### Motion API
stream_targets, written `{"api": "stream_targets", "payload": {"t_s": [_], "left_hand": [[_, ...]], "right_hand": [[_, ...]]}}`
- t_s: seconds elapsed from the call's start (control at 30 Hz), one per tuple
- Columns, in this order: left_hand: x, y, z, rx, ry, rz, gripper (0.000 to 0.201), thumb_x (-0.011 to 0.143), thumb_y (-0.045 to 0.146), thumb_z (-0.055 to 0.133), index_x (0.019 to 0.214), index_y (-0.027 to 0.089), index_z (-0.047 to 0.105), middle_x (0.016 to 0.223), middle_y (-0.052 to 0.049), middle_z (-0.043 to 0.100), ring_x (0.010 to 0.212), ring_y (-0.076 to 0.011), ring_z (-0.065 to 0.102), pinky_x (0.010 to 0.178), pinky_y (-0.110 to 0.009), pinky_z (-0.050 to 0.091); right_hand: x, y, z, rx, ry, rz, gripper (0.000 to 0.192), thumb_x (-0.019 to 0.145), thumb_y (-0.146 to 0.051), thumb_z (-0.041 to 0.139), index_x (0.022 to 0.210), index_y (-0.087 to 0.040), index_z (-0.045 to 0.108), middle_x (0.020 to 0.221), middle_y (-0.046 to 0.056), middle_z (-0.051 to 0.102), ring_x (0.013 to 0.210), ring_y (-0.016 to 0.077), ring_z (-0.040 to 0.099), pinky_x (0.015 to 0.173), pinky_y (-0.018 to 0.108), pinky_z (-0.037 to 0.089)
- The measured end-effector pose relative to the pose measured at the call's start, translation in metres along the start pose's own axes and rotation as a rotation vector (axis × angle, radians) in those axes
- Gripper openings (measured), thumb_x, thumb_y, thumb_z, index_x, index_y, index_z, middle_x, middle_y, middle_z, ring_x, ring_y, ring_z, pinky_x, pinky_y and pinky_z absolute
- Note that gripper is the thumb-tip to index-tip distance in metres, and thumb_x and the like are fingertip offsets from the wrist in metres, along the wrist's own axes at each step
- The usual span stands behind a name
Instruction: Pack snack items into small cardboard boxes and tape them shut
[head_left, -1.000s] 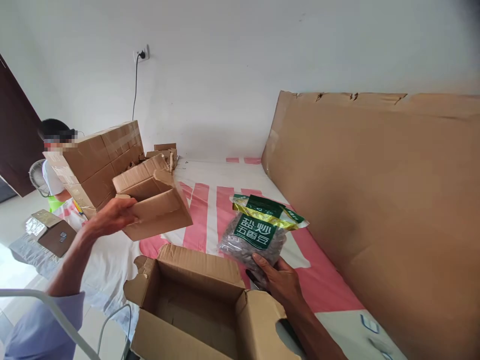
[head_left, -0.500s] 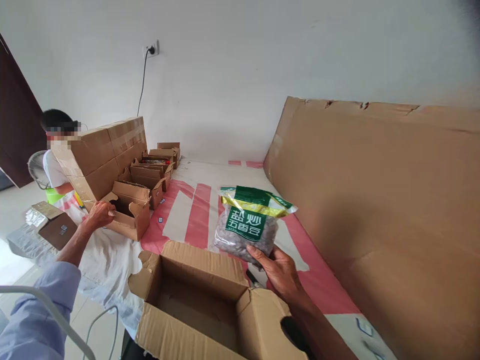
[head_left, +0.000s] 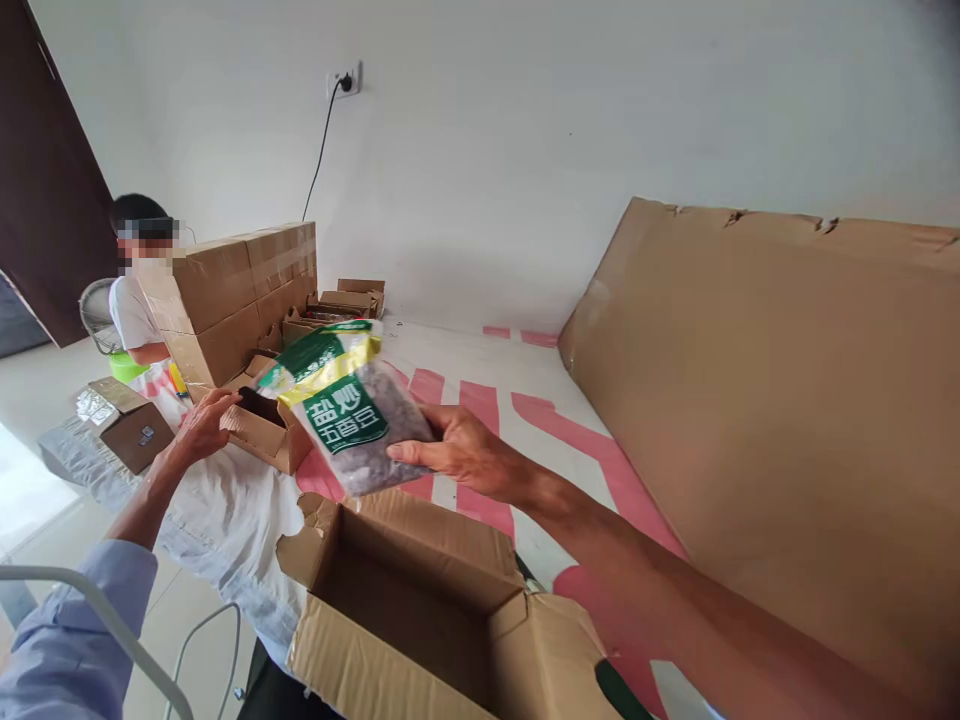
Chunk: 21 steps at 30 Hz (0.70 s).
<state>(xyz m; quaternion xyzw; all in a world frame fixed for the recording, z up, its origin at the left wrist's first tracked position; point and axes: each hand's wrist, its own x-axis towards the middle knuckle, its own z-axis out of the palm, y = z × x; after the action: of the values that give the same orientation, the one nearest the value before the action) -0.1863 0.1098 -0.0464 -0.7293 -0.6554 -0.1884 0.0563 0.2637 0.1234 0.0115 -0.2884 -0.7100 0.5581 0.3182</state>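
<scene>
- Our right hand (head_left: pixel 469 455) grips the snack bag (head_left: pixel 346 408) by its lower right edge, thumb on the front, fingers behind — a firm pinch, bag tilted with its top leaning left.
- The bag hangs in the air above the near open box (head_left: pixel 420 610), over that box's far left corner and in front of the small open box (head_left: pixel 262 430).
- It is a clear pouch with dark contents, a green label with white characters and a green-and-yellow band at the top.
- Our left hand (head_left: pixel 199 425) rests on the near left edge of the small open box, fingers spread and loosely curled on the cardboard; it holds nothing else.
- The near open box stands with flaps up, inside bare brown cardboard as far as we can see.
- Both boxes sit on a white sheet with pink stripes (head_left: pixel 480 400).
- Behind the small box — a stack of taped cartons (head_left: pixel 240 290), with more open boxes (head_left: pixel 345 300) just beyond.
- A big cardboard sheet (head_left: pixel 765 420) leans against the wall on the right.
- Far left, another person (head_left: pixel 139 300) sits behind the cartons, well apart from our hands.
</scene>
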Motion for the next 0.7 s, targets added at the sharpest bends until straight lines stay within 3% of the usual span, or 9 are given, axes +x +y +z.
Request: {"api": "stream_targets", "payload": {"t_s": [0.07, 0.2, 0.33, 0.4, 0.5, 0.6, 0.7], "left_hand": [[-0.019, 0.001, -0.004, -0.152, 0.17, -0.059, 0.067, 0.07, 0.016, 0.054, 0.135, 0.018, 0.072, 0.143, -0.014, 0.067, 0.131, -0.031, 0.067, 0.112, -0.045, 0.056], [-0.065, 0.003, -0.003, -0.381, 0.535, -0.37, 0.052, 0.071, 0.021, 0.056, 0.121, 0.021, 0.071, 0.119, -0.008, 0.074, 0.108, -0.0266, 0.074, 0.093, -0.039, 0.063], [-0.109, 0.015, 0.009, -0.522, 0.75, -0.531, 0.046, 0.071, 0.028, 0.062, 0.116, 0.021, 0.066, 0.115, -0.007, 0.07, 0.095, -0.0239, 0.076, 0.075, -0.034, 0.062], [-0.124, 0.03, 0.019, -0.548, 0.741, -0.546, 0.047, 0.074, 0.034, 0.067, 0.119, 0.022, 0.065, 0.118, -0.007, 0.068, 0.092, -0.0226, 0.075, 0.069, -0.032, 0.06], [-0.135, 0.055, 0.037, -0.613, 0.583, -0.55, 0.066, 0.075, 0.047, 0.077, 0.135, 0.025, 0.061, 0.126, -0.009, 0.063, 0.092, -0.023, 0.073, 0.068, -0.034, 0.062], [-0.129, 0.071, 0.055, -0.633, 0.457, -0.581, 0.094, 0.072, 0.058, 0.086, 0.153, 0.027, 0.05, 0.137, -0.012, 0.056, 0.094, -0.025, 0.072, 0.071, -0.041, 0.065], [-0.111, 0.073, 0.072, -0.538, 0.397, -0.627, 0.103, 0.072, 0.056, 0.088, 0.16, 0.025, 0.045, 0.135, -0.013, 0.057, 0.096, -0.0281, 0.071, 0.088, -0.052, 0.064]], "right_hand": [[0.02, -0.004, 0.017, -0.02, -0.102, 0.004, 0.038, 0.071, -0.045, 0.091, 0.096, -0.019, 0.081, 0.093, 0.003, 0.08, 0.084, 0.0236, 0.073, 0.075, 0.034, 0.059], [0.06, -0.002, 0.051, -0.124, -0.192, 0.019, 0.027, 0.075, -0.036, 0.084, 0.092, -0.017, 0.077, 0.082, 0.0, 0.075, 0.074, 0.0181, 0.067, 0.065, 0.027, 0.051], [0.095, 0.0, 0.087, -0.365, -0.239, 0.019, 0.013, 0.078, -0.027, 0.081, 0.086, -0.017, 0.075, 0.076, -0.002, 0.069, 0.07, 0.0156, 0.062, 0.058, 0.025, 0.042], [0.109, 0.001, 0.105, -0.516, -0.258, 0.016, 0.012, 0.078, -0.025, 0.082, 0.081, -0.017, 0.074, 0.077, 0.0, 0.071, 0.075, 0.0171, 0.064, 0.059, 0.025, 0.041], [0.126, 0.0, 0.129, -0.726, -0.291, 0.021, 0.011, 0.081, -0.026, 0.083, 0.086, -0.018, 0.077, 0.085, 0.002, 0.077, 0.082, 0.0198, 0.069, 0.06, 0.025, 0.042], [0.138, -0.001, 0.148, -0.856, -0.316, 0.054, 0.019, 0.086, -0.031, 0.081, 0.101, -0.02, 0.08, 0.099, 0.005, 0.082, 0.09, 0.0212, 0.073, 0.061, 0.024, 0.044], [0.143, 0.001, 0.16, -0.91, -0.302, 0.102, 0.025, 0.089, -0.035, 0.078, 0.108, -0.019, 0.079, 0.112, 0.009, 0.083, 0.096, 0.0238, 0.075, 0.062, 0.025, 0.045]]}}
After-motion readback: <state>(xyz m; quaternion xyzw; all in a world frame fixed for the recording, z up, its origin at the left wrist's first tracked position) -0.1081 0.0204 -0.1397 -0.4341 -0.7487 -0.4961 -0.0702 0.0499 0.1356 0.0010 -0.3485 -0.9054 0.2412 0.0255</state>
